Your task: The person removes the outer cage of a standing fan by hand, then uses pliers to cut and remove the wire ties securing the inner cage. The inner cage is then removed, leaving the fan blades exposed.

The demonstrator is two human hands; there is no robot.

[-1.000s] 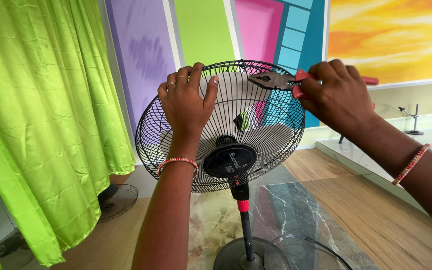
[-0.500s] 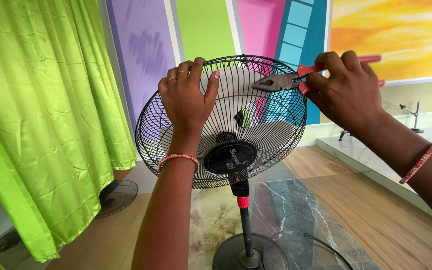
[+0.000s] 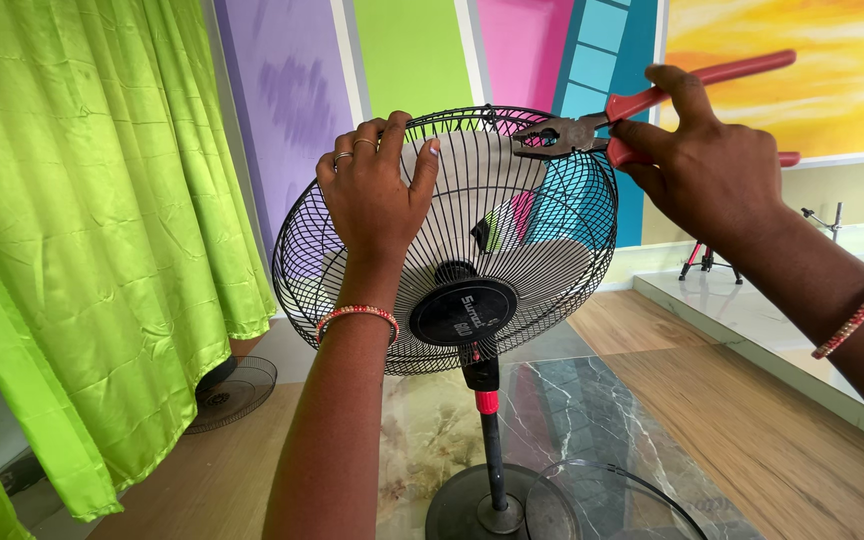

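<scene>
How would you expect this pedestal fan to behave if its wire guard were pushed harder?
The pedestal fan looks top-heavy: a wide wire guard on a thin pole, so it may tip or sway. The left hand braces it. The thin wires would probably flex.

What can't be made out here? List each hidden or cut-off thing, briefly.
All in the head view:
- Pliers nose: what it grips at the fan guard rim is too small to tell.
- Right hand: covers the middle of the red handles.
- Left hand: hides the guard wires under it.
- Fan base: cut off by the bottom edge.
- Second grille: partly behind the green curtain.
</scene>
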